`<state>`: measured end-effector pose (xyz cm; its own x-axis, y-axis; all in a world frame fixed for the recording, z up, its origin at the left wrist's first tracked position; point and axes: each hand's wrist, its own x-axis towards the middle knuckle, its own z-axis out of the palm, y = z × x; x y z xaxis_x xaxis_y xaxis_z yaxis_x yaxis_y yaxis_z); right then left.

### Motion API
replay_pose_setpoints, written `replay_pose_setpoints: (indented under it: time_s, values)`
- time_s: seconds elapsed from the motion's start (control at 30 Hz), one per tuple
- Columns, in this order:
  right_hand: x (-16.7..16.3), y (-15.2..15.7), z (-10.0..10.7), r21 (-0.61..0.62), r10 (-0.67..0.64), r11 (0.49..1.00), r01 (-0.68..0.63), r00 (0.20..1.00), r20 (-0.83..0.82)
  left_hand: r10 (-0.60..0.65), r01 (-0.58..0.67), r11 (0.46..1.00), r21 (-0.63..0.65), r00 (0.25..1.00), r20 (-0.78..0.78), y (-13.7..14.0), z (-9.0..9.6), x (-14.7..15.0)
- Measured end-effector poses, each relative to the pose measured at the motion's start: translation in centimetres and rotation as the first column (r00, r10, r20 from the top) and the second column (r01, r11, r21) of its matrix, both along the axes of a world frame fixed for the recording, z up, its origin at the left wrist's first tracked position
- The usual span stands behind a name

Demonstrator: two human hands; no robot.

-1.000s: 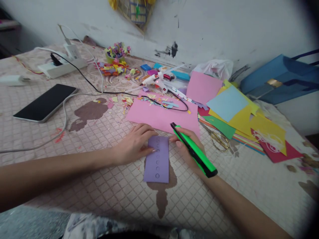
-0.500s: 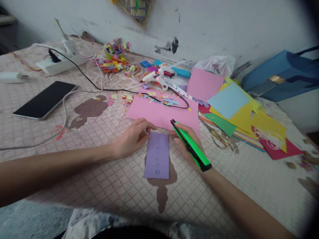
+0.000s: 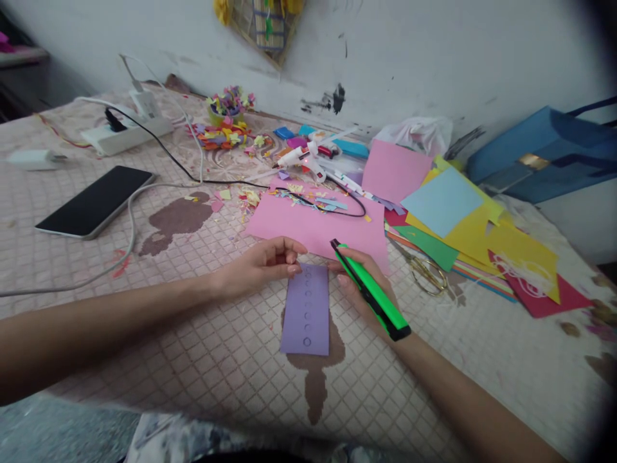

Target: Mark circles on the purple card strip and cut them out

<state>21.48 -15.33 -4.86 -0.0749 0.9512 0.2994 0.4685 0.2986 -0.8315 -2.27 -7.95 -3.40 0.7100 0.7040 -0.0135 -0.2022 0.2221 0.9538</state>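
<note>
A purple paper strip (image 3: 295,315) lies flat on the tablecloth, with a column of small round outlines running down it. My left hand (image 3: 270,263) is at its top left corner, fingers curled in and thumb against them. Whatever may be between those fingertips is too small to tell. In my right hand (image 3: 364,289) a green utility knife (image 3: 373,292) lies slantwise, its black tip end pointing up and left. The fingertips of that hand are beside the strip's upper right edge.
Behind the hands lies a pink sheet (image 3: 284,222) with paper scraps and a glue gun (image 3: 301,156). Scissors (image 3: 429,276) and coloured papers (image 3: 443,202) are on the right. A phone (image 3: 96,200), a cable and a power strip (image 3: 125,132) are on the left.
My left hand has lifted slightly and curled its fingers over the strip's top left corner. My right hand keeps the knife in nearly the same place. The whole view has shifted a little.
</note>
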Motion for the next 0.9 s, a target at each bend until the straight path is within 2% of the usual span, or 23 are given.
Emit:
replay_pose_setpoints:
  time_s: [0.07, 0.17, 0.27, 0.4, 0.67, 0.9]
  values:
    - [0.0, 0.0, -0.1, 0.002, -0.006, 1.0, 0.006, 1.0, -0.001, -0.002, 0.01, 0.992, -0.123, 0.998, 0.06, 0.0, 0.1, 0.0]
    - [0.0, 0.0, -0.2, -0.001, -0.018, 1.0, 0.018, 1.0, -0.005, -0.02, 0.059, 0.954, -0.295, 0.991, 0.134, 0.0, 0.4, 0.0]
    - [0.1, 0.1, -0.3, -0.005, -0.01, 1.0, 0.01, 1.0, -0.013, -0.028, 0.089, 0.925, -0.369, 0.985, 0.168, -0.2, 0.8, -0.1]
    - [0.0, 0.0, -0.1, -0.002, -0.007, 1.0, 0.007, 1.0, -0.012, -0.043, 0.115, 0.905, -0.41, 0.983, 0.18, -0.3, 1.2, -0.2]
    - [-0.1, 0.0, 0.0, 0.018, -0.009, 1.0, 0.009, 1.0, -0.01, -0.083, 0.166, 0.897, -0.41, 0.974, 0.213, -0.5, 1.2, -0.2]
    - [0.0, 0.0, -0.2, 0.006, -0.011, 1.0, 0.011, 1.0, -0.006, -0.054, 0.156, 0.875, -0.458, 0.972, 0.228, -0.5, 1.4, 0.0]
